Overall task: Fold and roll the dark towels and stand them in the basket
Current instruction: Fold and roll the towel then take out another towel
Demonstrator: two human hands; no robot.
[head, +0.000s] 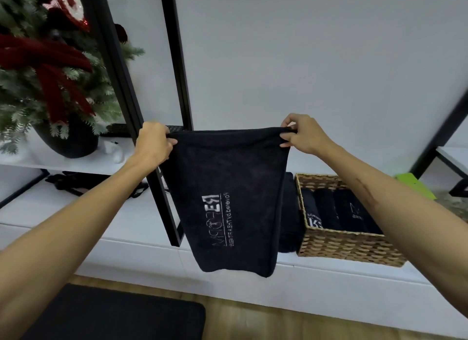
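The left hand [154, 143] and the right hand [302, 134] are raised in front of the person and set apart, each pinching one top corner of a dark towel [231, 200] between thumb and curled fingers. Held this way, the upper edge is pulled taut and the cloth hangs flat and free in the air above the white counter [121, 225], probably so that it can be squared up before the first fold; the towel looks already doubled along its length, though the frame does not settle that.

White printing shows on the hanging face, mirrored and turned on its side. The large word is too faint and reversed to read with any confidence. A smaller line beside it seems to begin "Powered by", and the rest is illegible.

Just beside the towel's right edge a stack of more dark towels [290, 213] lies on the counter, touching the left wall of a wicker basket [342, 248]. In the basket, several rolled towels [339, 210] already stand side by side, some with partial white lettering showing, so the task looks well under way.

Farther left, a decorated fir tree [50, 81] in a dark pot sits on a shelf behind a black frame [152, 162].
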